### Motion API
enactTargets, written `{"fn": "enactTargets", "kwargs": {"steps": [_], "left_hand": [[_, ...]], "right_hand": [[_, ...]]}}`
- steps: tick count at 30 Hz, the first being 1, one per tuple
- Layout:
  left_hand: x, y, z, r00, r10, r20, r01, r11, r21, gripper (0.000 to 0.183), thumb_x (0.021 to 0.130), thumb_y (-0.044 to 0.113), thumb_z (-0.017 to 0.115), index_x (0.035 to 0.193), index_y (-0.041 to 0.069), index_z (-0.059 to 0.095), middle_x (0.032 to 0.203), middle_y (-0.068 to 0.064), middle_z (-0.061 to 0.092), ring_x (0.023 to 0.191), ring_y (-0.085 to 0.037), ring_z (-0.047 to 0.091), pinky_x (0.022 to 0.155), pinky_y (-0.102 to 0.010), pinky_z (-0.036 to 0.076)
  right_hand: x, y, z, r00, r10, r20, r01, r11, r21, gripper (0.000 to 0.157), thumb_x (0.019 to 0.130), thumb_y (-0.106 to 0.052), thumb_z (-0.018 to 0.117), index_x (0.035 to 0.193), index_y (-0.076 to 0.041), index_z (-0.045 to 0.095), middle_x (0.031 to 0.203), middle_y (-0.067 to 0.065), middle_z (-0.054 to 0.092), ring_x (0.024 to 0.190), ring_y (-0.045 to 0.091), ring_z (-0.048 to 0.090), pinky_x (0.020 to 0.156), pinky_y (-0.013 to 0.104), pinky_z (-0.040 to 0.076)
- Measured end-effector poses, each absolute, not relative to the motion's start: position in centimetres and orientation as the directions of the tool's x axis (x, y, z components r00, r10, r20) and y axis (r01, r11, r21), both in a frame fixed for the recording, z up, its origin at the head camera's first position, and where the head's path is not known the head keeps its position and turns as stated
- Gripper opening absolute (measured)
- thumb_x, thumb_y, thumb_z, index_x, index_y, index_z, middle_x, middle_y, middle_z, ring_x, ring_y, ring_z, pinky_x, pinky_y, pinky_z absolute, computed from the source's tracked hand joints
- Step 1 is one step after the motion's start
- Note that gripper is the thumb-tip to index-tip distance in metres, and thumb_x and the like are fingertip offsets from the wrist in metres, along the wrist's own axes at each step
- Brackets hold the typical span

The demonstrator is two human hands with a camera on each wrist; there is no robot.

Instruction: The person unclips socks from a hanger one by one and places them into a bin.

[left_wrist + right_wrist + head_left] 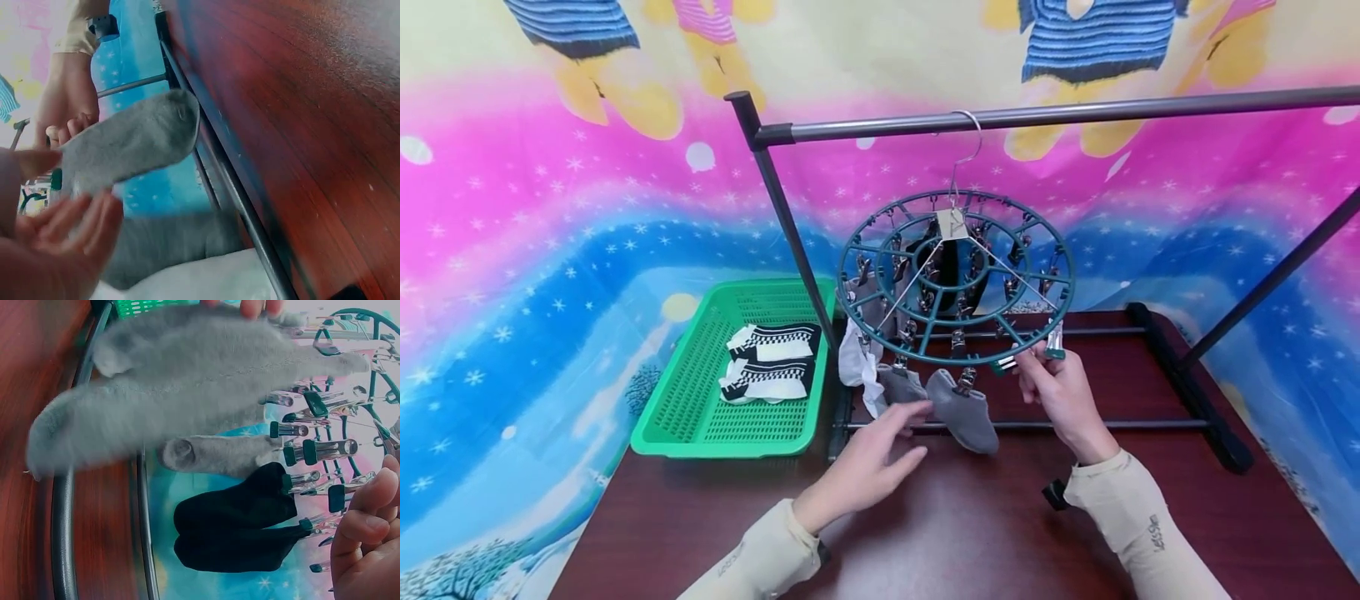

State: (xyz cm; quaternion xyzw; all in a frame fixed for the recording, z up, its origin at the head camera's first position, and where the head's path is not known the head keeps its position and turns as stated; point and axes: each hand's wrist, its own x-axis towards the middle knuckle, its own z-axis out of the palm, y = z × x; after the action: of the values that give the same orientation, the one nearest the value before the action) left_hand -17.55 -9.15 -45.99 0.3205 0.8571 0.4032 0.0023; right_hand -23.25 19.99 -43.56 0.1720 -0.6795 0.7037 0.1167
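Observation:
A round green clip hanger (955,361) hangs from a metal rail with several socks clipped under it. My left hand (868,462) is at its front, fingers spread and thumb apart, beside a grey sock (966,412) that hangs from a clip. In the left wrist view, that grey sock (134,140) dangles just past the fingertips. At the hanger's front right, my right hand (1063,396) pinches a metal clip (1006,360) with green tips, which is tilted sideways. The right wrist view shows its curled fingers (369,528) beside the clips, and black socks (237,519) hanging nearby.
A green basket (651,429) on the left holds black-and-white checked socks (771,379). The black rack's upright (786,217) stands between basket and hanger, and its lower bars (1135,425) cross above the dark red table (955,533).

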Motion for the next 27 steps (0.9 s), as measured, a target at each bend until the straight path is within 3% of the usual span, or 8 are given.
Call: {"fn": "enactTargets", "kwargs": {"steps": [3,7,12,16,20,23,27], "left_hand": [[-18.1,-8.8,-46.4,-0.843,0.454,0.288,0.509,0.5,0.7,0.067,0.101,0.02,0.069,0.159,0.016,0.036,0.153,-0.006,0.053,0.131,-0.02,0.061,0.108,-0.038,0.051],[-19.2,-8.2,-47.0,-0.861,0.442,0.252,0.457,0.457,0.763,0.08,0.1,0.026,0.072,0.163,0.014,0.025,0.163,-0.006,0.042,0.142,-0.022,0.052,0.113,-0.04,0.046],[-20.2,-6.9,-47.6,-0.887,0.45,0.106,0.273,0.326,0.905,0.087,0.094,0.03,0.079,0.162,0.019,0.025,0.156,-0.005,0.051,0.14,-0.021,0.053,0.116,-0.046,0.043],[-20.4,-6.1,-47.7,-0.886,0.46,0.055,0.192,0.257,0.947,0.066,0.094,0.03,0.078,0.151,0.019,0.047,0.141,-0.002,0.063,0.13,-0.017,0.06,0.113,-0.045,0.046],[-20.2,-5.7,-47.9,-0.868,0.484,0.11,0.234,0.204,0.951,0.033,0.099,0.022,0.072,0.129,0.009,0.068,0.125,-0.006,0.072,0.115,-0.013,0.066,0.103,-0.03,0.051],[-19.9,-5.8,-48.1,-0.874,0.472,0.117,0.226,0.181,0.957,0.029,0.102,0.019,0.067,0.128,0.007,0.069,0.126,-0.009,0.072,0.115,-0.013,0.065,0.101,-0.025,0.05],[-19.3,-6.2,-48.3,-0.894,0.438,0.091,0.181,0.168,0.969,0.037,0.107,0.023,0.059,0.142,0.01,0.06,0.137,-0.007,0.066,0.127,-0.017,0.06,0.109,-0.029,0.045]], "right_hand": [[-23.3,20.0,-43.5,-0.915,-0.069,0.398,-0.395,-0.055,-0.917,0.03,0.106,-0.004,0.055,0.078,0.004,0.055,0.057,0.006,0.044,0.048,0.019,0.045,0.048,0.033,0.038],[-23.3,20.0,-43.5,-0.924,-0.039,0.38,-0.379,-0.034,-0.925,0.034,0.107,-0.005,0.055,0.077,0.01,0.051,0.056,0.006,0.043,0.048,0.019,0.044,0.048,0.034,0.036],[-23.3,19.9,-43.5,-0.929,-0.041,0.367,-0.367,-0.016,-0.93,0.032,0.107,-0.006,0.055,0.077,0.007,0.053,0.057,0.007,0.044,0.048,0.018,0.046,0.049,0.032,0.038],[-23.2,19.6,-43.6,-0.928,-0.059,0.369,-0.367,-0.046,-0.929,0.029,0.106,-0.005,0.055,0.077,0.001,0.057,0.057,0.005,0.044,0.048,0.017,0.046,0.049,0.03,0.04],[-23.2,19.5,-43.7,-0.927,-0.06,0.37,-0.366,-0.07,-0.928,0.029,0.106,-0.006,0.055,0.079,0.0,0.059,0.057,0.003,0.045,0.048,0.017,0.046,0.047,0.031,0.039],[-23.2,19.5,-43.8,-0.926,-0.053,0.373,-0.369,-0.064,-0.927,0.029,0.107,-0.007,0.054,0.08,0.002,0.06,0.058,0.003,0.045,0.047,0.017,0.046,0.046,0.032,0.038],[-23.1,19.3,-43.9,-0.919,-0.053,0.392,-0.391,-0.03,-0.92,0.034,0.108,-0.007,0.052,0.077,0.007,0.053,0.057,0.004,0.045,0.047,0.018,0.046,0.045,0.031,0.038]]}}
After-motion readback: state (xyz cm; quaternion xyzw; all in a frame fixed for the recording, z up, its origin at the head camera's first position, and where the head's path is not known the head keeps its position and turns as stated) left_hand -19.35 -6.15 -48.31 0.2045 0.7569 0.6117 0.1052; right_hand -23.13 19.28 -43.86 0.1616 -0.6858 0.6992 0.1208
